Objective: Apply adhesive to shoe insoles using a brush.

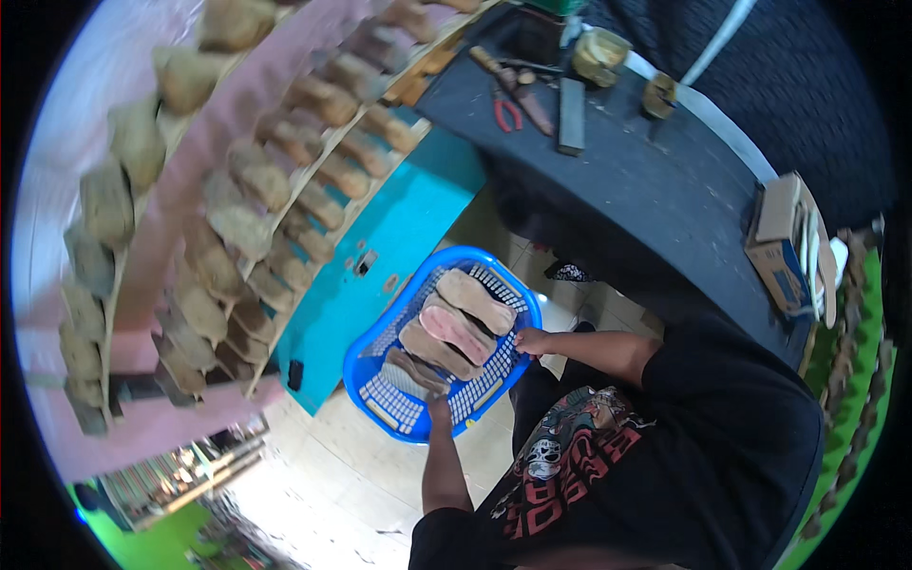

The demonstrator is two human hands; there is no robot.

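Observation:
A blue plastic basket (359, 375) with slotted walls is in front of me. Several worn, foot-shaped pieces that look like shoe lasts lie inside it, among them a pinkish one (456, 332), a tan one (475, 300) and a dark grey one (415, 370). Over the basket's near left rim reaches my left hand (438, 407), its fingers closed at the end of the dark grey last; they are partly hidden. My right hand (534, 342) is closed on the basket's rim at the right.
Slanted racks on the left carry rows of wooden shoe lasts (256, 176), with a turquoise panel (418, 190) beside them. On the dark workbench (655, 180) lie red-handled pliers (507, 112), a grey block (571, 116) and tins (600, 57). A cardboard box (779, 242) stands at its right end.

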